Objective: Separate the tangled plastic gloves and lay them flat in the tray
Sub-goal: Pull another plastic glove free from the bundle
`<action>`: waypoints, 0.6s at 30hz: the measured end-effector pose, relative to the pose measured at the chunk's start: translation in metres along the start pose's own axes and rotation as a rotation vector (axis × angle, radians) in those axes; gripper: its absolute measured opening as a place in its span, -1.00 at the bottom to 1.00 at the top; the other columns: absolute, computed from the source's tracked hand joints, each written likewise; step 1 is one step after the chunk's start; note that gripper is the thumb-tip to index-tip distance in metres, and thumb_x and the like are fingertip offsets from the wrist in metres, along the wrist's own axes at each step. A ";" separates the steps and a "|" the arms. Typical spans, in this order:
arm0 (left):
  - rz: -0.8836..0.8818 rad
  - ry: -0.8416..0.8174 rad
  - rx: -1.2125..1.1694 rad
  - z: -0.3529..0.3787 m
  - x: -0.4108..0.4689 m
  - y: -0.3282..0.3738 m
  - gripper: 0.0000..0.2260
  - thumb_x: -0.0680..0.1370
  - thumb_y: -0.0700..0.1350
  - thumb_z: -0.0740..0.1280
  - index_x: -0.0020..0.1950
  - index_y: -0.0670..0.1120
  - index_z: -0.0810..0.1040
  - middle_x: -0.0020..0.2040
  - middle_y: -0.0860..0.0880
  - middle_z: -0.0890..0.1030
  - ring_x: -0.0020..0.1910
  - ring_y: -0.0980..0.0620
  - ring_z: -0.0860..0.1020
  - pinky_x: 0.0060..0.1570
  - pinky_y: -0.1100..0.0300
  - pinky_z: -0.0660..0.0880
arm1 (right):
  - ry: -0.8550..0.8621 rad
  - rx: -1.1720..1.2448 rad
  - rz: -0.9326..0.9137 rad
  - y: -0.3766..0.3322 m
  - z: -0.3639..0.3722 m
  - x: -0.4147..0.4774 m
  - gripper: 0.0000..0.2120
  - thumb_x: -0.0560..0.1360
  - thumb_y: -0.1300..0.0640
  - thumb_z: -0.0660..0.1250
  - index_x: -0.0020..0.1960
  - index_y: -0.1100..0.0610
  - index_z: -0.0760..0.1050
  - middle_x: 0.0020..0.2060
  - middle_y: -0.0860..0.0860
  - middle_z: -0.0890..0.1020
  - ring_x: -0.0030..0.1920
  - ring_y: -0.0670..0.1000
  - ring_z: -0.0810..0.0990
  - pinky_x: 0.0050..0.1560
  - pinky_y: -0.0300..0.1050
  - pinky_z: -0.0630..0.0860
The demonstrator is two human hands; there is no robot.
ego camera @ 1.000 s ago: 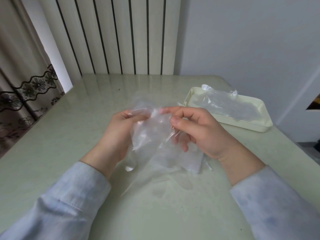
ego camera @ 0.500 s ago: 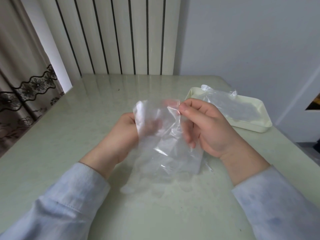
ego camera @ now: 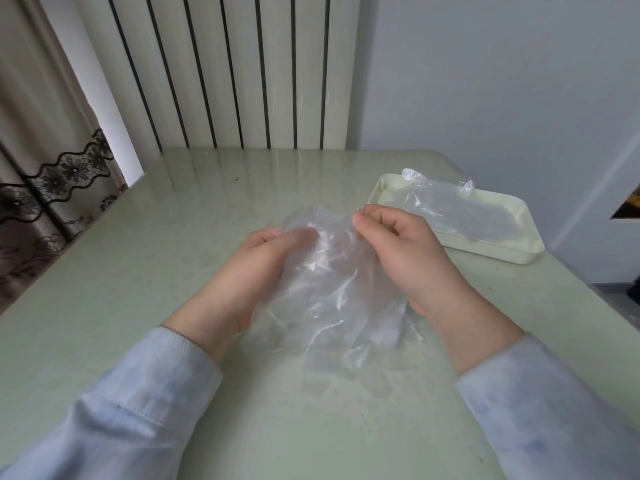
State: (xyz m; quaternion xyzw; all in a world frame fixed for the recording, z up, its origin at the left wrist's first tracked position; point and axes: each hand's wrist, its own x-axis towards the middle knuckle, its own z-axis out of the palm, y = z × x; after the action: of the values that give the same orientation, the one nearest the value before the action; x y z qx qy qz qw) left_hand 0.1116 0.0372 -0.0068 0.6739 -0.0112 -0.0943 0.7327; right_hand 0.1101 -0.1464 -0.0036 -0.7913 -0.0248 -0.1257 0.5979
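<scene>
Gloves (ego camera: 332, 299) — pinched by right hand (ego camera: 405, 251), gripped by left hand (ego camera: 252, 268), for peeling apart; tray (ego camera: 491, 252) set within reach at the bench (ego camera: 173, 254) right edge.

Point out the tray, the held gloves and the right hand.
tray (ego camera: 491, 250), head view, near wall
held gloves (ego camera: 332, 289), head view, crinkled middle
right hand (ego camera: 408, 252), head view, back of hand

Green table (ego camera: 138, 271) fronts what seems a white radiator (ego camera: 242, 71).
</scene>
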 end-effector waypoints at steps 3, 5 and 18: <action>0.006 -0.010 0.012 0.002 -0.003 0.001 -0.81 0.59 -0.09 0.37 -0.02 -0.18 0.71 -0.13 -0.22 0.64 -0.14 -0.16 0.58 -0.10 0.09 0.48 | 0.014 0.041 0.038 0.003 0.002 0.001 -0.61 0.61 -0.03 0.35 -0.32 0.15 0.52 -0.14 -0.08 0.72 -0.09 -0.21 0.64 -0.20 -0.47 0.37; 0.025 -0.007 0.043 0.003 -0.003 0.001 -0.78 0.61 -0.08 0.33 -0.14 -0.08 0.74 -0.17 -0.14 0.67 -0.18 -0.11 0.61 -0.14 0.16 0.51 | 0.011 0.001 0.022 0.002 0.002 0.000 -0.60 0.63 -0.04 0.33 -0.35 0.07 0.48 -0.46 -0.21 0.55 -0.35 -0.30 0.53 -0.30 -0.49 0.31; 0.092 -0.111 0.157 0.003 -0.012 0.005 -0.83 0.57 -0.11 0.41 -0.17 -0.14 0.70 -0.36 -0.02 0.65 -0.43 0.07 0.59 -0.37 0.28 0.48 | 0.047 -0.054 -0.004 0.010 0.006 0.005 -0.59 0.59 -0.13 0.34 -0.33 0.08 0.52 -0.47 -0.03 0.51 -0.41 -0.01 0.49 -0.26 -0.12 0.45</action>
State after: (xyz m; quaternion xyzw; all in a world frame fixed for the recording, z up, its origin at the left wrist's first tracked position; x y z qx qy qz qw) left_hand 0.1000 0.0365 -0.0005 0.7216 -0.0903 -0.0965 0.6796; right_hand 0.1175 -0.1439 -0.0136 -0.8040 -0.0089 -0.1461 0.5764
